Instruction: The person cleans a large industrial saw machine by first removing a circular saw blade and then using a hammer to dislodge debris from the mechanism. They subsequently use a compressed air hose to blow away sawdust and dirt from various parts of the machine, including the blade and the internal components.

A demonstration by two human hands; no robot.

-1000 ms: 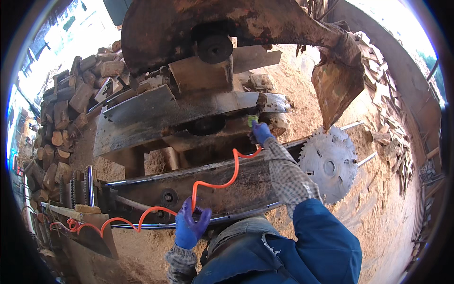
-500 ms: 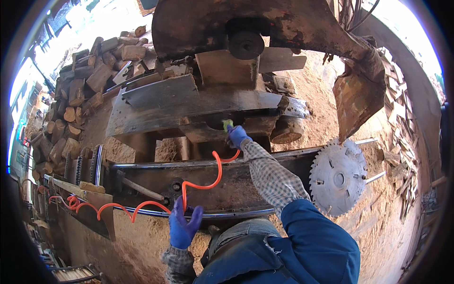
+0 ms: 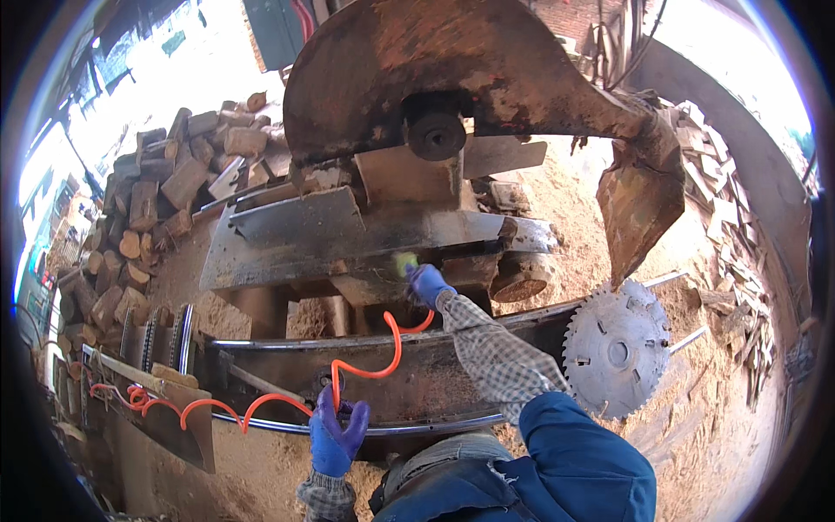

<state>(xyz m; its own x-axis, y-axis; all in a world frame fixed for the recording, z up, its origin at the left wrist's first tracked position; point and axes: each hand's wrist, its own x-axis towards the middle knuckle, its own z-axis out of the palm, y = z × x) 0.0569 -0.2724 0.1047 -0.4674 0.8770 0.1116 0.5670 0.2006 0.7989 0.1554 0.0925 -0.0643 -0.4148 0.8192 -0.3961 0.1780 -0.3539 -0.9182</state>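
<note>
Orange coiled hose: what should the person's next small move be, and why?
Perhaps the left hand should ease some orange hose toward the right hand: the hose runs from the left hand toward the right, which reaches out holding a blurred green thing.

Glare at upper sides, fisheye-bent edges

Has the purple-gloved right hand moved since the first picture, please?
Yes, the right hand has shifted left, away from the round silver toothed metal blade.
</note>
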